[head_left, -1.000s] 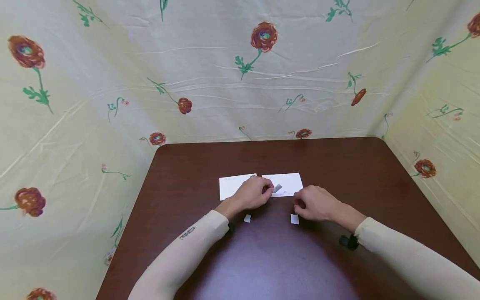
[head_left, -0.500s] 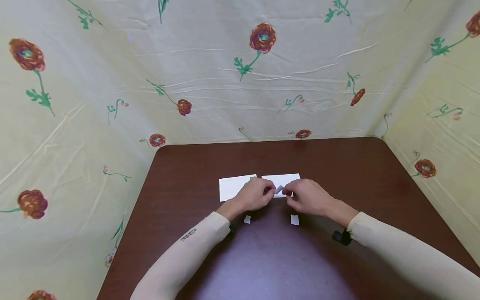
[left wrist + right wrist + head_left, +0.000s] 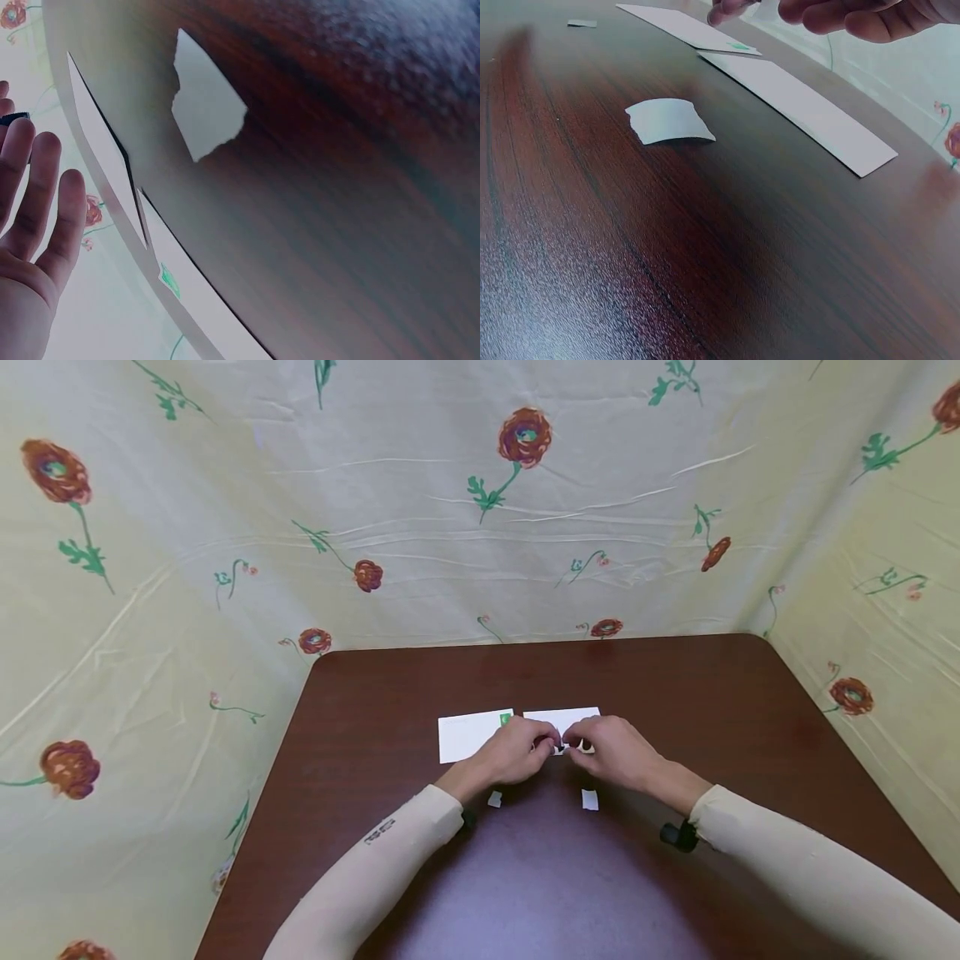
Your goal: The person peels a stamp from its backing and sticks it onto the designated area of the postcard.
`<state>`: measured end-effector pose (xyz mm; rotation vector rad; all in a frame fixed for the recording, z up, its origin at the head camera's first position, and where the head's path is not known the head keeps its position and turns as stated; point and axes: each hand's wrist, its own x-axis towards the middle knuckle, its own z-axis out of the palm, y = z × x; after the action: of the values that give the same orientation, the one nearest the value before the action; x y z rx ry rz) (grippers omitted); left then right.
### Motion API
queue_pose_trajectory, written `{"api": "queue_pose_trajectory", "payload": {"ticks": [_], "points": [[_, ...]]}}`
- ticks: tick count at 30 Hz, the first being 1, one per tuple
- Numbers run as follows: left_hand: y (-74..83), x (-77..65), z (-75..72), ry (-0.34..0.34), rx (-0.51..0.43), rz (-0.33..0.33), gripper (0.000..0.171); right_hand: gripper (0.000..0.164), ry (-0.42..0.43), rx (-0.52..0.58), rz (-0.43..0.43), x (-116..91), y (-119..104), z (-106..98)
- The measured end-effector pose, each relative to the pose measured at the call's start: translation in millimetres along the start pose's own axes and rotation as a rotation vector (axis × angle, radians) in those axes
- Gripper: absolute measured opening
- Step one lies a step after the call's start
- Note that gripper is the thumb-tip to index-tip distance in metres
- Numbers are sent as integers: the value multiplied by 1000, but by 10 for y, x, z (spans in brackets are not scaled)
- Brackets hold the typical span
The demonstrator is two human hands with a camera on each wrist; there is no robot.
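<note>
My left hand (image 3: 513, 750) pinches a small stamp-sized piece of paper (image 3: 560, 748) between thumb and forefinger, above the front edge of the right envelope. From the other side my right hand (image 3: 618, 752) pinches at the same piece, the fingertips of both hands almost meeting. Most of the piece is hidden by the fingers. Under and behind the hands lie two white envelopes side by side: the left envelope (image 3: 465, 737), with a green stamp (image 3: 506, 719) at its upper right corner, and the right envelope (image 3: 555, 716), partly covered by the hands.
Two small torn white paper scraps lie on the brown table (image 3: 405, 693) nearer the person: a left scrap (image 3: 206, 101) and a right scrap (image 3: 669, 121). A flowered curtain (image 3: 420, 527) surrounds the table's back and sides.
My right hand has moved left and up from beside the right scrap to the piece in my left hand. The piece, earlier showing as a grey strip, is now mostly hidden between the fingers.
</note>
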<state>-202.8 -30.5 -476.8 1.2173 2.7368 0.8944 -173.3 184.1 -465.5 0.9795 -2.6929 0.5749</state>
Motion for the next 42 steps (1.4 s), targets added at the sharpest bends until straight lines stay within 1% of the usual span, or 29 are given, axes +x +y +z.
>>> {"api": "queue_pose_trajectory", "payload": {"ticks": [4, 6, 8, 12, 15, 19, 21, 23, 28, 32, 34, 38, 40, 42], "points": [[7, 10, 0, -13, -16, 5, 22, 5, 16, 26, 28, -8, 20, -16], [7, 22, -5, 4, -19, -5, 21, 4, 17, 37, 49, -10, 34, -38], [7, 39, -12, 45, -14, -22, 18, 4, 19, 53, 74, -6, 52, -68], [15, 96, -36, 158, 4, -60, 12, 4, 18, 94, 140, 20, 102, -144], [39, 157, -29, 201, 7, -67, 10, 5, 10, 150, 195, 14, 163, -197], [74, 254, -21, 195, -2, -62, 9, 5, -3, 217, 264, 9, 245, -261], [87, 314, -19, 190, -8, -72, 10, 5, -1, 241, 302, 17, 288, -290], [98, 381, -17, 190, -15, -94, 10, 6, 4, 276, 357, 40, 336, -315], [123, 553, 4, 180, -41, -175, 12, 11, 7, 388, 493, 127, 475, -354], [135, 682, 41, 166, -61, -231, 16, 15, 5, 443, 542, 181, 573, -371], [129, 733, 71, 172, -72, -256, 18, 16, 7, 451, 556, 193, 615, -360], [82, 813, 157, 189, -111, -319, 19, 19, 1, 422, 591, 198, 702, -295], [50, 843, 210, 184, -133, -351, 18, 20, -14, 398, 611, 194, 747, -249], [22, 874, 262, 165, -146, -378, 17, 21, -36, 378, 637, 184, 788, -202]]}}
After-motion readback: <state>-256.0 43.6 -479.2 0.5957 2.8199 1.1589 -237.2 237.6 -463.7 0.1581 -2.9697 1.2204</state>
